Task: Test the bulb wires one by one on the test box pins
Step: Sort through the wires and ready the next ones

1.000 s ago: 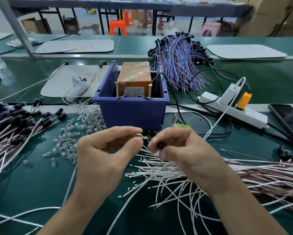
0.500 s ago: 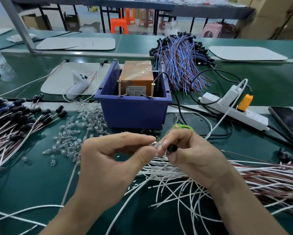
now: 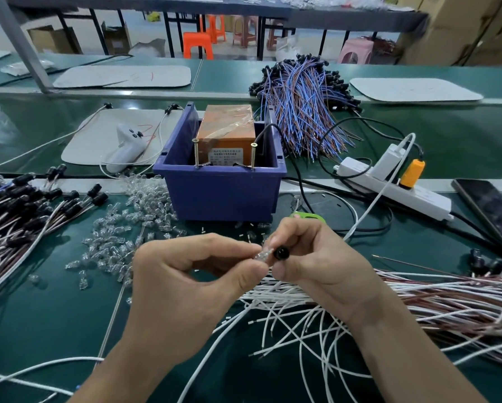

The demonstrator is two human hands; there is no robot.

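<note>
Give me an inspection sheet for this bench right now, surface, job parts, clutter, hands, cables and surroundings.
Surface: green bench mat, crowded.
Job's things: test box inside blue bin; two upright screw pins at its front; clear bulb and black socket held together; nothing touching the pins.
Clutter: loose clear bulbs, phone, white handheld device.
Grippers: left hand pinches the bulb; right hand holds the socket.
Cables: white wires, blue wire bundle, power strip.
Surroundings: orange stool, cardboard boxes.
</note>
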